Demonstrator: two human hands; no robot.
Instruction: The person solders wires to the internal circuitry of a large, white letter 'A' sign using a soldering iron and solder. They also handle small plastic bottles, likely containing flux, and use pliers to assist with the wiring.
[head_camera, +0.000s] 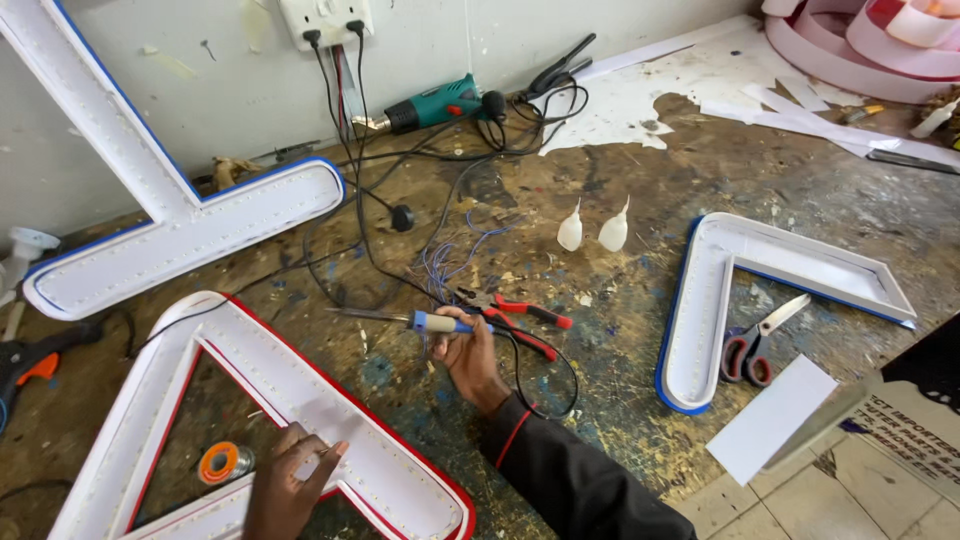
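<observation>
Our right hand (466, 356) is clamped on the soldering iron (420, 320) by its light, stiff handle above the desk (640, 180); our left hand (285, 480) pinches thin solder wire (330, 452), soft and bendable, on the red-edged letter (300, 400).

Counted on the desk (700, 160): three channel letters (190, 225), two white glue bottles (570, 230), one soldering iron (420, 320), one pliers (520, 315), one scissors (755, 340), one solder spool (220, 463).

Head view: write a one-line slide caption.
Right hand holds a soldering iron beside red pliers; left hand rests on a red-edged sign letter.
</observation>
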